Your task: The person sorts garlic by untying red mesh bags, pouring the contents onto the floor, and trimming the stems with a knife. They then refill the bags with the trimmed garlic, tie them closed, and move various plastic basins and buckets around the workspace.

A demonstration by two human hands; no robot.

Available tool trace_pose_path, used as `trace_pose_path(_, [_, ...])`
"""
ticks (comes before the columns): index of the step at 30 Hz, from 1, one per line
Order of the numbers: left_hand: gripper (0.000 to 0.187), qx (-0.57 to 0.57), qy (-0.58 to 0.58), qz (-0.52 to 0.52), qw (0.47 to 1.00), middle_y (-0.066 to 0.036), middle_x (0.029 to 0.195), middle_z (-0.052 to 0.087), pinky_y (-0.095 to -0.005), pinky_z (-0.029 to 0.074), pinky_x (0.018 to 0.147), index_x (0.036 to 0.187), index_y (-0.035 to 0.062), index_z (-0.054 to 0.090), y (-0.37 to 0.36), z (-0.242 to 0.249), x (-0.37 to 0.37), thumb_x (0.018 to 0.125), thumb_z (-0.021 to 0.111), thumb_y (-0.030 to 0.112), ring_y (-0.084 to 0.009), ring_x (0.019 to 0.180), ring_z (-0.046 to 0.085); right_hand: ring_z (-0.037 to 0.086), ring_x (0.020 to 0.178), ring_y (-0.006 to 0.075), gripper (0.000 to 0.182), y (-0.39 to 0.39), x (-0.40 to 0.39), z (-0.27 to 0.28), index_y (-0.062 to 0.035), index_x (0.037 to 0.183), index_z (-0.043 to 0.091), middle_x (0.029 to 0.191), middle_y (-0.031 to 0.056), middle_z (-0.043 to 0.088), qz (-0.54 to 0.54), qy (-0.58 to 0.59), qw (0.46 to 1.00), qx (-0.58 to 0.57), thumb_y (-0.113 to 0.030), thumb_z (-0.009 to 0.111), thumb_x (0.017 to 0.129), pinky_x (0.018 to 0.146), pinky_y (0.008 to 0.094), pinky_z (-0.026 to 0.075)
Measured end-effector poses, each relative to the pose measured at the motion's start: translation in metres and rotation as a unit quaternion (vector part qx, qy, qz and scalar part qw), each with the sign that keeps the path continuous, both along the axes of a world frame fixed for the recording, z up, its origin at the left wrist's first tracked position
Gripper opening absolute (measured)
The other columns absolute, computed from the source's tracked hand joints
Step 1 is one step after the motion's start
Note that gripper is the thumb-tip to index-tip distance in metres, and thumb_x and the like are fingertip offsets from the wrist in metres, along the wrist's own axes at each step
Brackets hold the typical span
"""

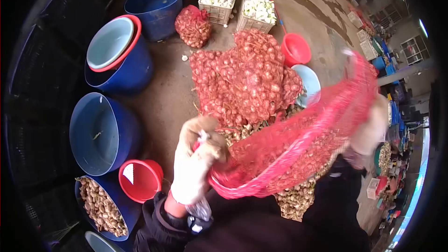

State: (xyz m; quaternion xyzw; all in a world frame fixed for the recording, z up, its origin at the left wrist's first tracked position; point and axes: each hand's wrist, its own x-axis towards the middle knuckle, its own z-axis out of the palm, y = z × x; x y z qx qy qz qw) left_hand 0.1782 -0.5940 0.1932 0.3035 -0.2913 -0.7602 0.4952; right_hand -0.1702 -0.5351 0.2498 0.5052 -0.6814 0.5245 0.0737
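A red mesh bag [294, 151] stretches across in front of me, smeared by motion, and looks slack and see-through. My left hand [198, 158], in a whitish glove, is closed on its left end. At the other end my right hand [371, 128], also gloved, is blurred but appears to grip the bag's edge. Loose garlic bulbs [296, 200] show below the mesh. Just beyond my hands, full mesh sacks of garlic [247, 79] lie on the floor.
Blue tubs [105, 133] line the left side, one holding garlic bulbs [105, 207]. A red bucket [140, 180] stands near my left arm. Ahead are crates of peeled garlic [257, 9], a smaller sack [192, 27], another red bucket [296, 49] and a light-blue basin [307, 84].
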Motion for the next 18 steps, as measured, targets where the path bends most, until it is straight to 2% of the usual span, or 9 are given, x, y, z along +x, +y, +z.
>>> trace_pose_path(2, [0.075, 0.05, -0.082, 0.0, 0.995, -0.007, 0.093, 0.054, -0.026, 0.046, 0.061, 0.139, 0.0097, 0.028, -0.016, -0.025, 0.005, 0.079, 0.072, 0.015, -0.0138, 0.069, 0.053, 0.051, 0.106, 0.0141, 0.035, -0.025, 0.02, -0.062, 0.0017, 0.121, 0.052, 0.113, 0.0053, 0.053, 0.054, -0.127, 0.98, 0.147, -0.009, 0.054, 0.087, 0.091, 0.0295, 0.043])
trace_pose_path(4, [0.093, -0.174, -0.268, -0.108, 0.941, -0.012, 0.114, 0.048, -0.0311, 0.046, 0.082, 0.145, 0.0022, 0.016, -0.01, -0.05, 0.018, 0.074, 0.074, 0.017, -0.0197, 0.088, 0.05, 0.054, 0.074, 0.01, 0.021, -0.059, 0.122, -0.054, -0.0031, 0.101, 0.058, 0.084, 0.0019, 0.057, 0.266, -0.096, 0.93, 0.233, -0.002, 0.058, 0.081, 0.063, 0.027, 0.048])
trace_pose_path(5, [0.108, -0.146, -0.39, -0.203, 0.886, -0.013, 0.128, 0.044, -0.0363, 0.04, 0.097, 0.147, 0.0049, 0.016, -0.009, -0.051, 0.023, 0.067, 0.082, 0.035, -0.0257, 0.107, 0.048, 0.056, 0.077, 0.0122, 0.018, -0.067, 0.159, -0.047, -0.0032, 0.096, 0.06, 0.085, 0.004, 0.059, 0.343, -0.339, 0.81, 0.333, 0.0, 0.057, 0.078, 0.067, 0.0283, 0.049])
trace_pose_path(6, [0.097, -0.244, -0.324, -0.262, 0.875, -0.012, 0.136, 0.041, -0.036, 0.031, 0.107, 0.147, 0.0054, 0.017, -0.004, -0.094, 0.027, 0.075, 0.076, 0.035, -0.0256, 0.125, 0.04, 0.057, 0.075, 0.0128, 0.015, -0.077, 0.188, -0.059, -0.0041, 0.093, 0.06, 0.084, 0.0044, 0.059, 0.434, -0.309, 0.784, 0.32, 0.0, 0.057, 0.079, 0.069, 0.0284, 0.049])
trace_pose_path(7, [0.071, 0.07, -0.103, -0.261, 0.957, -0.01, 0.138, 0.04, -0.0348, 0.029, 0.109, 0.142, 0.005, 0.029, 0.04, -0.172, 0.033, 0.086, 0.066, 0.025, -0.0219, 0.131, 0.035, 0.057, 0.071, 0.0118, 0.011, -0.084, 0.217, -0.071, -0.0043, 0.09, 0.059, 0.08, 0.0042, 0.059, 0.493, -0.397, 0.691, 0.35, 0.0, 0.057, 0.08, 0.071, 0.0277, 0.048])
trace_pose_path(10, [0.046, 0.057, -0.151, -0.194, 0.968, -0.01, 0.126, 0.049, -0.0332, 0.038, 0.1, 0.13, 0.004, 0.041, 0.003, -0.161, 0.055, 0.09, 0.058, 0.019, -0.0209, 0.118, 0.046, 0.061, 0.07, 0.01, 0.006, -0.102, 0.267, -0.102, -0.0048, 0.087, 0.06, 0.073, 0.0034, 0.063, 0.614, -0.358, 0.626, 0.321, -0.005, 0.06, 0.082, 0.067, 0.0291, 0.049])
trace_pose_path(13, [0.025, 0.22, -0.031, -0.07, 0.972, -0.01, 0.112, 0.06, -0.0317, 0.049, 0.087, 0.116, 0.0018, 0.055, -0.042, -0.2, 0.094, 0.095, 0.049, 0.014, -0.0199, 0.099, 0.058, 0.061, 0.071, 0.0123, 0.01, -0.162, 0.235, -0.124, -0.0035, 0.092, 0.062, 0.077, 0.0056, 0.062, 0.49, -0.385, 0.688, 0.372, -0.003, 0.06, 0.081, 0.067, 0.0291, 0.05])
trace_pose_path(14, [0.028, -0.012, -0.28, -0.066, 0.958, -0.009, 0.109, 0.061, -0.0332, 0.05, 0.086, 0.114, 0.0013, 0.055, -0.085, -0.181, 0.095, 0.094, 0.053, 0.02, -0.02, 0.099, 0.058, 0.059, 0.072, 0.0121, 0.013, -0.183, 0.216, -0.15, -0.0021, 0.096, 0.061, 0.08, 0.0046, 0.061, 0.468, -0.444, 0.687, 0.333, -0.004, 0.061, 0.083, 0.067, 0.0282, 0.05])
trace_pose_path(18, [0.037, 0.34, 0.066, 0.062, 0.936, -0.01, 0.106, 0.063, -0.0409, 0.052, 0.086, 0.116, 0.0015, 0.055, -0.241, -0.144, 0.072, 0.09, 0.057, 0.028, -0.0253, 0.096, 0.061, 0.06, 0.083, 0.0144, 0.039, -0.238, 0.149, -0.281, -0.002, 0.113, 0.055, 0.091, 0.0056, 0.062, 0.167, -0.547, 0.613, 0.545, -0.029, 0.065, 0.086, 0.068, 0.0288, 0.052])
